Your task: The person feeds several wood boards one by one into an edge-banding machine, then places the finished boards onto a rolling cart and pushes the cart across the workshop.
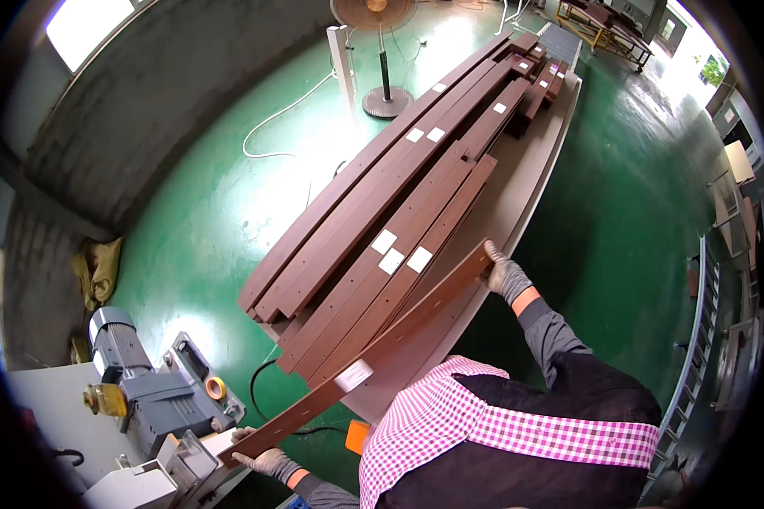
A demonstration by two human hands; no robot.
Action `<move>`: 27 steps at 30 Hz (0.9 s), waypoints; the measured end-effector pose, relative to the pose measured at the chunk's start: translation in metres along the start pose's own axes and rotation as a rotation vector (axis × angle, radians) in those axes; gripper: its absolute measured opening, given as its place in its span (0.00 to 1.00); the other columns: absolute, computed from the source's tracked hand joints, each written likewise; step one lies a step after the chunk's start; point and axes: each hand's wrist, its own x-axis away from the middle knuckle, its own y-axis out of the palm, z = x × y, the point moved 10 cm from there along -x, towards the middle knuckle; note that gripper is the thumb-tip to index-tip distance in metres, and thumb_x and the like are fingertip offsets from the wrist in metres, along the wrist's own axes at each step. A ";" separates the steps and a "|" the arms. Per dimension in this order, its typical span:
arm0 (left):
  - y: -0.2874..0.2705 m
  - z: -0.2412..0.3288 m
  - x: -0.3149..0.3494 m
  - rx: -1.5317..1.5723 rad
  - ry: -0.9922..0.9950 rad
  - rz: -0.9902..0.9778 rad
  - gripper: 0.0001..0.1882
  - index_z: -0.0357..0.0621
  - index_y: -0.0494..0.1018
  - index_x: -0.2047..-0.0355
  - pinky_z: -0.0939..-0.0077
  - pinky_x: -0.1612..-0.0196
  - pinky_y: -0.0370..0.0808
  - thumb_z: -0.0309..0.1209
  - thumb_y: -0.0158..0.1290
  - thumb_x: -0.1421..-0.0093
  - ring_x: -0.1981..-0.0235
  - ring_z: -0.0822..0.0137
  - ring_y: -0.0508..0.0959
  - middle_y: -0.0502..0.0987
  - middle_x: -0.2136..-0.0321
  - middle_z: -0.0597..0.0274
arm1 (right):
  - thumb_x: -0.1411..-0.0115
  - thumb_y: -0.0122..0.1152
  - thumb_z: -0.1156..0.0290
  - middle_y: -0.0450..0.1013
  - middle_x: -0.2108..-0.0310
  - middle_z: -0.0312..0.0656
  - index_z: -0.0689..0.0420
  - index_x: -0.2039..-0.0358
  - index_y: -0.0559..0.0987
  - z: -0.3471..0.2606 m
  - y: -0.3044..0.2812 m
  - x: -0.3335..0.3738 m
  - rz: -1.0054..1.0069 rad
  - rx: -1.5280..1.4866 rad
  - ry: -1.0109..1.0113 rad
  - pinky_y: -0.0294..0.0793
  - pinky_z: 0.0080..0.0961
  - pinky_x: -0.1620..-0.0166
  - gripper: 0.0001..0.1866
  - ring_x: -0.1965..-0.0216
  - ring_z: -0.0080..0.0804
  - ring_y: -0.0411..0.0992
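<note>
A long dark brown plank with a white label runs across in front of me, held at both ends. My left hand, in a grey glove, grips its near-left end beside the machine. At the far-right end, my right hand closes round the plank's edge, its glove also grey. Just beyond lie several brown planks with white labels and small holes, stacked lengthwise on a long pale table. The held plank crosses over the near part of that table.
At the lower left stands a grey machine with a motor and a roll of orange tape. A pedestal fan is beyond the table's left side. To the right, a metal ladder lies along the green floor. A yellow cart stands far back.
</note>
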 end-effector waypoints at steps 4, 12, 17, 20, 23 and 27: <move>-0.047 -0.042 0.025 -0.212 -0.172 -0.043 0.13 0.47 0.70 0.68 0.69 0.61 0.71 0.42 0.45 0.44 0.66 0.66 0.74 0.74 0.68 0.62 | 0.51 0.60 0.63 0.66 0.54 0.36 0.50 0.55 0.68 0.033 -0.064 -0.088 0.004 -0.324 -0.037 0.56 0.33 0.46 0.22 0.51 0.35 0.61; -0.146 -0.172 0.134 0.014 -0.645 0.367 0.14 0.44 0.69 0.63 0.63 0.53 0.64 0.35 0.55 0.50 0.61 0.62 0.70 0.72 0.66 0.61 | 0.47 0.54 0.64 0.42 0.39 0.43 0.56 0.43 0.52 0.149 -0.025 -0.085 0.246 0.092 0.342 0.52 0.30 0.42 0.33 0.40 0.35 0.45; -0.124 -0.216 0.117 -0.368 -0.506 0.017 0.14 0.42 0.61 0.58 0.66 0.57 0.67 0.27 0.49 0.45 0.62 0.64 0.70 0.70 0.62 0.59 | 0.43 0.42 0.63 0.59 0.48 0.45 0.54 0.50 0.64 0.137 0.023 -0.121 -0.589 1.953 -0.495 0.56 0.40 0.47 0.20 0.48 0.41 0.57; -0.118 -0.240 0.118 -0.249 -0.601 0.219 0.23 0.50 0.58 0.50 0.60 0.57 0.67 0.21 0.44 0.46 0.59 0.62 0.69 0.68 0.58 0.60 | 0.44 0.44 0.66 0.64 0.53 0.43 0.56 0.53 0.65 0.141 -0.011 -0.136 -0.298 1.039 0.089 0.60 0.42 0.50 0.18 0.52 0.39 0.62; -0.161 -0.242 0.117 -0.296 -0.624 0.457 0.24 0.54 0.58 0.50 0.59 0.56 0.65 0.22 0.45 0.47 0.59 0.63 0.68 0.66 0.58 0.61 | 0.44 0.45 0.66 0.67 0.56 0.42 0.56 0.56 0.67 0.148 -0.025 -0.124 -0.026 0.809 0.204 0.63 0.42 0.54 0.16 0.56 0.39 0.65; -0.201 -0.231 0.127 -0.216 -0.544 0.549 0.21 0.55 0.60 0.54 0.61 0.58 0.65 0.22 0.46 0.49 0.63 0.64 0.67 0.66 0.64 0.63 | 0.45 0.47 0.63 0.70 0.64 0.40 0.53 0.61 0.70 0.181 -0.033 -0.104 -0.158 1.135 0.200 0.66 0.37 0.65 0.13 0.65 0.35 0.68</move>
